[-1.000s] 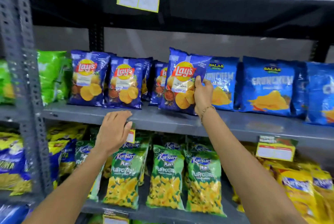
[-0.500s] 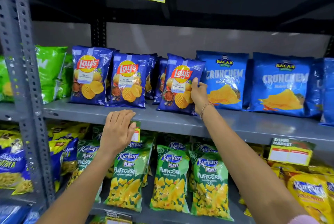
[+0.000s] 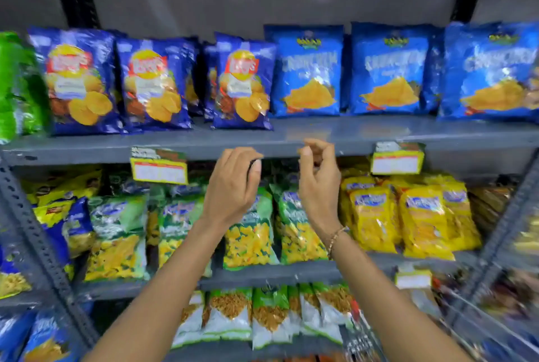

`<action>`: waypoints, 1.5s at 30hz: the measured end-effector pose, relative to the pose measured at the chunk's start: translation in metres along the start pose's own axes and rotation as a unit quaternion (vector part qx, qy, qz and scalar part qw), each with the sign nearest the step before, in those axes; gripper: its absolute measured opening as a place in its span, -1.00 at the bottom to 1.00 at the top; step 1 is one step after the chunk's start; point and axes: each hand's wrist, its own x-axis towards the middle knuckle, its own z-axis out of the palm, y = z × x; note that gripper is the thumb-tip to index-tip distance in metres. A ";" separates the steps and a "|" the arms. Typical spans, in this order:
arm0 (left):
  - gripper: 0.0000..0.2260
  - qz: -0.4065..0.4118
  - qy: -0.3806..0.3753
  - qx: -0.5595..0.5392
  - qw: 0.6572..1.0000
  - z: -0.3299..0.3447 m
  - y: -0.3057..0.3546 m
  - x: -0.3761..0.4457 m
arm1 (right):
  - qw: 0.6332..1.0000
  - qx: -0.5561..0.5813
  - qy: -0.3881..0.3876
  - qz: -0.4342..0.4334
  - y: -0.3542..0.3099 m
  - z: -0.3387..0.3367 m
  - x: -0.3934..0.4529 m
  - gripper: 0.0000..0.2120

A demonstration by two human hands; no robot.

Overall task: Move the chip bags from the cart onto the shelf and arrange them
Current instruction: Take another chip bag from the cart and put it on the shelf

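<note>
Three dark blue Lay's bags stand upright in the front row at the upper left of the frame: the first Lay's bag (image 3: pixel 78 81), the second Lay's bag (image 3: pixel 154 84) and the third Lay's bag (image 3: pixel 243 84), with at least one more bag partly hidden behind the gap between the second and third. To their right stand three lighter blue bags (image 3: pixel 306 69) printed with a yellow heap of chips. All rest on the grey shelf (image 3: pixel 335 135), which carries two yellow price tags (image 3: pixel 159 167) on its front edge. Each Lay's bag is glossy, with a red and yellow logo and round golden chips pictured low on the front; the print is blurred.

Both hands hang below the shelf edge at the centre of the frame, holding nothing. The left hand (image 3: pixel 233 186) has its grip loosely curled, and the right hand (image 3: pixel 319 183), with a bracelet at the wrist, has its fingers half bent and empty. The third Lay's bag stands above the left hand, apart from both grips.
</note>
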 end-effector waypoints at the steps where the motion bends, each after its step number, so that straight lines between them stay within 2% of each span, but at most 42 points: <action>1: -0.78 0.006 -0.017 -0.032 0.999 0.014 0.015 -0.005 | 1.000 -0.008 0.005 0.016 0.010 -0.013 -0.014 -0.90; 6: -0.76 -0.027 -0.142 -0.151 0.978 0.102 0.081 -0.052 | 0.988 -0.081 0.039 0.124 0.063 -0.105 -0.082 -0.93; 10: -0.75 -0.082 -0.278 -0.237 0.927 0.175 0.136 -0.107 | 0.950 -0.161 0.094 0.250 0.120 -0.193 -0.150 -0.90; 12: -0.78 -0.102 -0.368 -0.261 0.887 0.216 0.160 -0.138 | 0.910 -0.194 0.135 0.342 0.154 -0.236 -0.189 -0.91; 15: -0.71 -0.098 -0.505 -0.242 0.823 0.271 0.193 -0.185 | 0.828 -0.208 0.168 0.492 0.197 -0.298 -0.251 -0.95; 16: -0.68 -0.104 -0.545 -0.233 0.799 0.289 0.202 -0.200 | 0.804 -0.217 0.167 0.529 0.212 -0.318 -0.270 -0.88; 19: -0.68 -0.137 -0.643 -0.187 0.730 0.341 0.216 -0.242 | 0.747 -0.237 0.073 0.617 0.272 -0.366 -0.337 -0.61; 21: -0.63 -0.136 -0.695 -0.153 0.689 0.374 0.220 -0.264 | 0.702 -0.226 0.039 0.674 0.284 -0.383 -0.350 -0.68; 23: -0.60 -0.145 -0.725 -0.112 0.664 0.403 0.213 -0.285 | 0.671 -0.200 0.051 0.712 0.288 -0.396 -0.344 -0.91; 24: -0.62 -0.150 -0.725 -0.095 0.666 0.415 0.211 -0.291 | 0.664 -0.179 0.064 0.723 0.292 -0.400 -0.337 -0.97; 26: -0.66 -0.162 -0.728 -0.082 0.661 0.439 0.203 -0.305 | 0.660 -0.175 0.053 0.728 0.314 -0.407 -0.334 -0.83; 27: -0.65 -0.182 -0.736 -0.090 0.646 0.449 0.200 -0.310 | 0.673 -0.176 0.053 0.716 0.326 -0.408 -0.332 -0.81; 29: -0.55 -0.226 -0.761 -0.118 0.597 0.475 0.181 -0.334 | 0.700 -0.171 0.035 0.692 0.347 -0.402 -0.336 -0.90; 31: -0.45 -0.214 -0.781 -0.131 0.572 0.497 0.165 -0.360 | 0.707 -0.172 0.007 0.686 0.361 -0.398 -0.339 -0.75; 33: -0.44 -0.224 -0.781 -0.108 0.572 0.515 0.152 -0.382 | 0.713 -0.165 0.021 0.682 0.368 -0.398 -0.337 -0.73; 35: -0.61 -0.229 -0.780 -0.094 0.575 0.524 0.144 -0.396 | 0.702 -0.142 0.062 0.696 0.372 -0.396 -0.340 -0.89; 36: -0.71 -0.247 -0.764 -0.103 0.587 0.519 0.151 -0.389 | 0.692 -0.137 0.093 0.703 0.373 -0.395 -0.341 -0.94; 38: -0.75 -0.282 -0.736 -0.122 0.603 0.508 0.161 -0.372 | 0.672 -0.147 0.145 0.711 0.373 -0.395 -0.346 -0.86; 40: -0.73 -0.280 -0.723 -0.124 0.619 0.502 0.163 -0.363 | 0.675 -0.150 0.155 0.706 0.369 -0.397 -0.343 -0.85; 43: -0.81 -0.293 -0.704 -0.128 0.634 0.476 0.190 -0.321 | 0.675 -0.166 0.158 0.701 0.359 -0.409 -0.333 -0.79; 45: -0.74 -0.299 -0.687 -0.143 0.647 0.465 0.201 -0.305 | 0.700 -0.177 0.159 0.673 0.349 -0.418 -0.325 -0.78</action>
